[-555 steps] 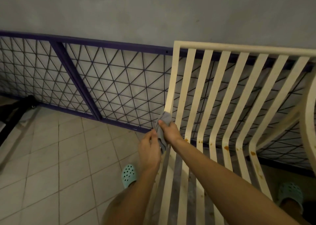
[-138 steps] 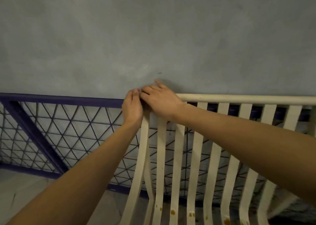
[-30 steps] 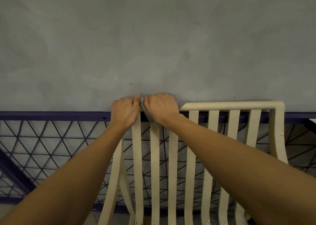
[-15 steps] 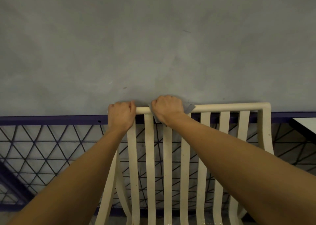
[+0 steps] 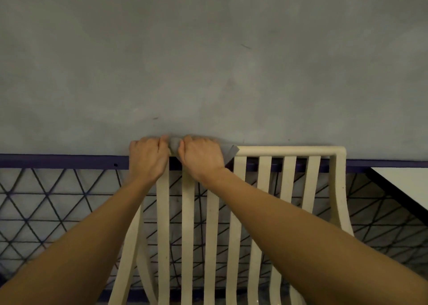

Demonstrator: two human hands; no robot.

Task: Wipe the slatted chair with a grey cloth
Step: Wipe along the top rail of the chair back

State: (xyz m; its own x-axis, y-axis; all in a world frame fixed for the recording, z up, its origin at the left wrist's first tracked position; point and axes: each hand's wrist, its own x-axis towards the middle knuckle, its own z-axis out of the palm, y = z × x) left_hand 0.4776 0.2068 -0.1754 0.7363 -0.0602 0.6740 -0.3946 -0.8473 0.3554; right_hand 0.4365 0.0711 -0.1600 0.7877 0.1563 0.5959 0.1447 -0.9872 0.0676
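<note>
Bare grey wall (image 5: 208, 61) across the whole upper half of the frame. Below it, a purple-framed fence (image 5: 58, 161) of black triangular mesh, running edge to edge. In front of the fence, the cream slatted chair (image 5: 287, 150): stands upright from centre to lower right, top rail level with the purple bar, vertical slats dropping out of the bottom of the frame. At the right edge, part of a pale panel (image 5: 407, 186) with a dark border, slanting down behind the chair's right post.

Two bare forearms rising from the lower corners and meeting at the rail's left end. Left hand (image 5: 148, 158) over the chair's upper left corner, fingers curled over the top and clamped on the rail; cannot tell whether they also catch the cloth. Right hand (image 5: 201, 159) just beside it, nearly touching, fingers curled down over the grey cloth (image 5: 230, 153) and clamped on it against the rail.

Lies draped over the top rail, mostly hidden under the right hand. Bulges up in a small fold between the two hands and pokes out as a flat corner to the right of the knuckles.
</note>
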